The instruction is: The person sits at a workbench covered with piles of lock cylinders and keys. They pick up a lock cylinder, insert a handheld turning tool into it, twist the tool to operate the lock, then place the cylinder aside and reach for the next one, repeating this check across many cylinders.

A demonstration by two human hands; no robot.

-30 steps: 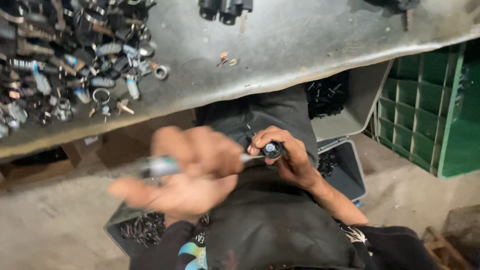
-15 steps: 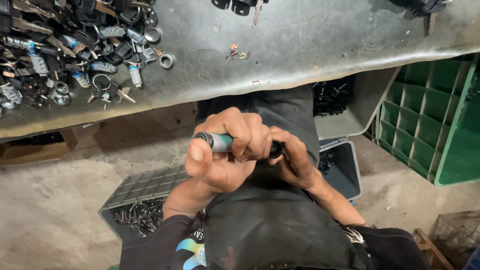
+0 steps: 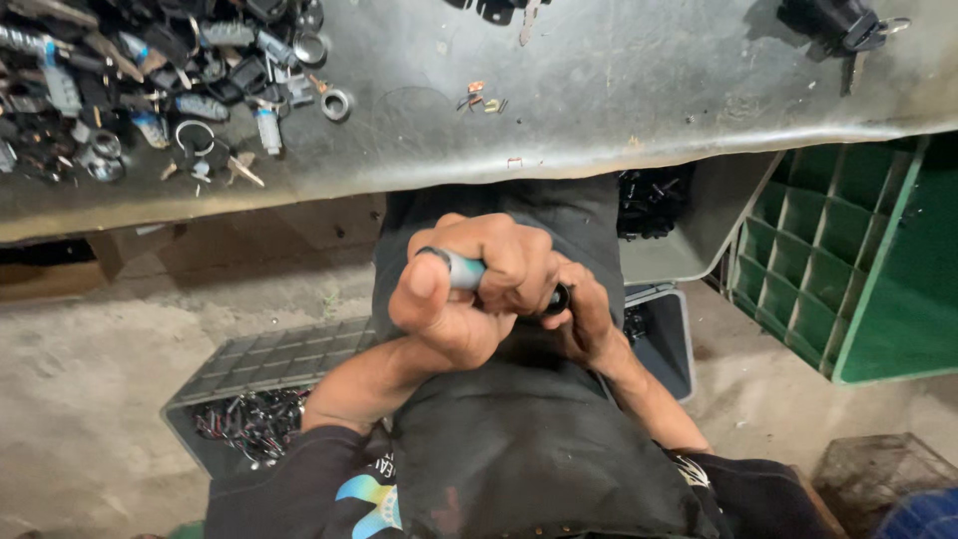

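Dim even light, soft shadow under the workbench [image 3: 599, 90], sharp focus, edges slightly curved

A grey counter [image 3: 619, 90] with small parts

A heap of little metal parts [image 3: 130, 90] is piled at its left end; dark pieces [image 3: 838, 22] are laid far right.

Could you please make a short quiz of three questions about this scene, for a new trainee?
1. True or false: the left hand is wrapped around a tool handle.
2. Which colour is the divided crate beside the workbench? A) red B) green C) yellow
3. Fill in: the right hand pinches a small dark ____ part at the far end of the tool.

Key
1. True.
2. B.
3. Round. What kind of part it is cannot be told.
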